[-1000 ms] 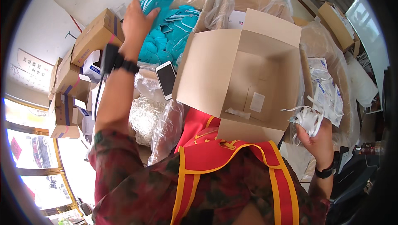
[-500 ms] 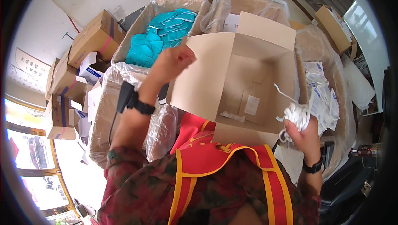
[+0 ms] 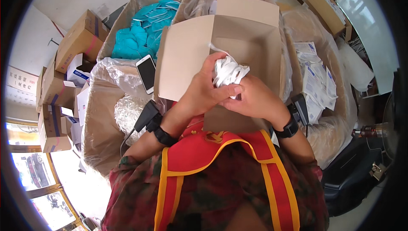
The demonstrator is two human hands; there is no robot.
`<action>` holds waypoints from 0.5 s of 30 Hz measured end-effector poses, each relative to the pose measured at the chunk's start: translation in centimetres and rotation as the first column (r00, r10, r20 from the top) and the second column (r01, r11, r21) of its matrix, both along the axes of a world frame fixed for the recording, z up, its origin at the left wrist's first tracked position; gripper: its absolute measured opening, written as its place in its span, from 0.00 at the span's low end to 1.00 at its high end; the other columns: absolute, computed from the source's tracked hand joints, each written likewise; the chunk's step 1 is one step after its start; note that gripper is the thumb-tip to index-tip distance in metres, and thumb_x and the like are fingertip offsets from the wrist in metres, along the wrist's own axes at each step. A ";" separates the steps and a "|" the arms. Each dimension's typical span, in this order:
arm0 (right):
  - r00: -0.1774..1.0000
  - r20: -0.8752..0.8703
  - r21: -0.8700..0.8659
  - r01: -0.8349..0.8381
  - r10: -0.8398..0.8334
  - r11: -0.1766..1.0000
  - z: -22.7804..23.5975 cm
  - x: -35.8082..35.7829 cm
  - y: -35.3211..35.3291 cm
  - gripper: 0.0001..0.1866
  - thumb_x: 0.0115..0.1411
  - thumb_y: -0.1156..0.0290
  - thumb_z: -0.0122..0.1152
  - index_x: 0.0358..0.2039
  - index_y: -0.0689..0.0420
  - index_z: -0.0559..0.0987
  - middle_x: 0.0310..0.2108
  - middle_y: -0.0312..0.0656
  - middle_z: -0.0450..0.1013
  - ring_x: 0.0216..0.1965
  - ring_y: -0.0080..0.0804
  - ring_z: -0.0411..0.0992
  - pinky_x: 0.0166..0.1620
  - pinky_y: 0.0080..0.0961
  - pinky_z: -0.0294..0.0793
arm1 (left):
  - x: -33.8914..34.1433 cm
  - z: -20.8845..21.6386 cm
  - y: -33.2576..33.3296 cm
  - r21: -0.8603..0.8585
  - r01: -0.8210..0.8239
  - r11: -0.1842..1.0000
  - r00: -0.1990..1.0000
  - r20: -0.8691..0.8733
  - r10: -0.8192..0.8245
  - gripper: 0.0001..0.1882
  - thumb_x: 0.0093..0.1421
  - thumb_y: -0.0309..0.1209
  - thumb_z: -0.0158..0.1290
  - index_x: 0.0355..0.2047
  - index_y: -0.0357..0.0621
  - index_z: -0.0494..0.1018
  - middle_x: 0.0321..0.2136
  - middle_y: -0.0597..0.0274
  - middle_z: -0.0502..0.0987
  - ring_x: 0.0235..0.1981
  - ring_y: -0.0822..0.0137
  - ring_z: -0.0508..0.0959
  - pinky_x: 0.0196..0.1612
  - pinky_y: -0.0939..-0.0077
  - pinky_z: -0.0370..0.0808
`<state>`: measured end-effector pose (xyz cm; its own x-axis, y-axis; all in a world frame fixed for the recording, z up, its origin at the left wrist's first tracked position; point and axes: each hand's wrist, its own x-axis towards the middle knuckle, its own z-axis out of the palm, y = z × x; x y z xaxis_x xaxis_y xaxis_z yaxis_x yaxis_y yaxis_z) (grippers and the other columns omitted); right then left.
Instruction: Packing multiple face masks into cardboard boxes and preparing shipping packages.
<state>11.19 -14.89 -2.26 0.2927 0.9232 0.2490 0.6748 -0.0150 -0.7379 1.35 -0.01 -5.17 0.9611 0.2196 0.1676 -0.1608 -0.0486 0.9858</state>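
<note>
Both hands are together over the open cardboard box (image 3: 187,56), gripping one bundle of white cord (image 3: 230,72). My left hand (image 3: 202,87) wraps the bundle's left side, its thumb across the front. My right hand (image 3: 257,99) closes on it from below and the right. A loose end of cord rises from the top of the bundle. Hands and bundle hide part of the box's inside.
Teal face masks (image 3: 146,29) fill a plastic-lined carton at the back left. A phone (image 3: 146,73) lies beside the box. More white cord (image 3: 127,114) is heaped at left; white packets (image 3: 314,78) sit in the right carton. Stacked cartons (image 3: 80,41) stand far left.
My right hand has carried the cord bundle from the box's right side to its middle. My left hand has come down from above the left flap and taken hold of it too.
</note>
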 end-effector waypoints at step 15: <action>0.994 0.058 -0.059 -0.091 0.094 0.994 -0.9 -3.4 -3.7 0.25 0.60 0.63 0.62 0.57 0.54 0.72 0.61 0.52 0.62 0.54 0.46 0.70 0.53 0.36 0.72 | -9.8 2.0 9.6 0.394 -0.661 0.639 0.710 0.054 0.702 0.22 0.61 0.26 0.48 0.57 0.41 0.66 0.36 0.63 0.77 0.30 0.77 0.76 0.26 0.82 0.73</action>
<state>7.74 -18.56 -3.12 0.1911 0.9587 0.2108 0.7188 0.0096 -0.6951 -8.41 9.56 -3.14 0.5783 0.7619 0.2917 0.1567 -0.4546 0.8768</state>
